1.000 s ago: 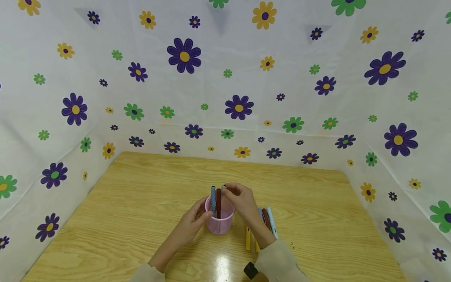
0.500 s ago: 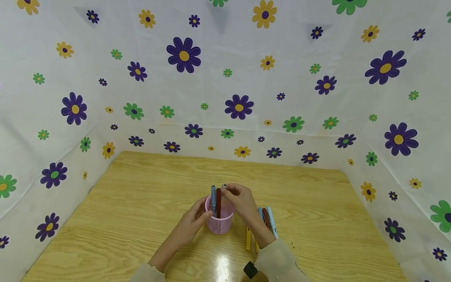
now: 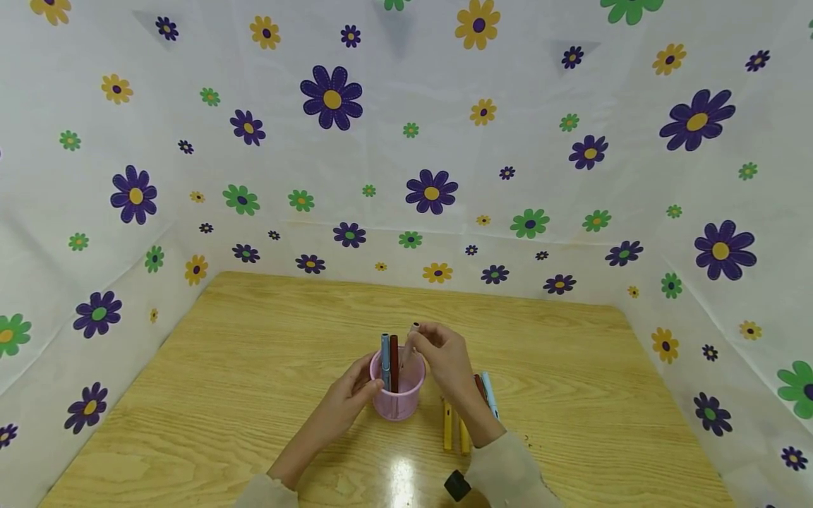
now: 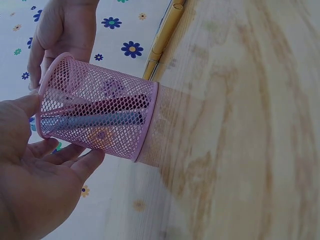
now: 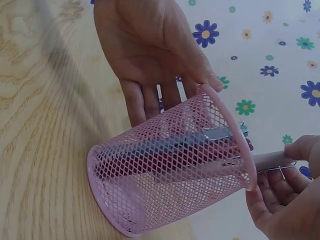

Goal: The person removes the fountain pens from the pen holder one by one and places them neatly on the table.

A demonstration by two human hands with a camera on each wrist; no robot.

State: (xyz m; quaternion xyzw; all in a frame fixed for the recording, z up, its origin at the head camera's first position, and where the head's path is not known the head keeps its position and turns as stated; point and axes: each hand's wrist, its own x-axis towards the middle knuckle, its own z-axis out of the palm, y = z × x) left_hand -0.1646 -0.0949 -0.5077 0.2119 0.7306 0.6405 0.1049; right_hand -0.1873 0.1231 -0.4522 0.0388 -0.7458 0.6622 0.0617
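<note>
A pink mesh pen cup [image 3: 395,409] stands upright on the table. My left hand [image 3: 346,398] holds it from the left, thumb near the rim and fingers around the side. Inside, a blue pen [image 3: 384,349] and a dark red pen [image 3: 394,356] lean together at the left. With thumb and fingers, my right hand [image 3: 447,360] pinches the top of a light grey pen [image 5: 272,160] at the cup's right side. Its lower part shows through the mesh in the right wrist view, so the pen is still partly inside, tilted to the right.
Right of the cup lie two yellow pens [image 3: 447,427], and beyond them a dark red pen [image 3: 479,384] and a light blue pen [image 3: 489,391], partly behind my right forearm. A flower-patterned cloth [image 3: 381,155] encloses the wooden table [image 3: 254,339] at the back and sides.
My right hand has shifted slightly up and right, and the grey pen has risen and tilted with it. The left hand and cup have stayed nearly in place.
</note>
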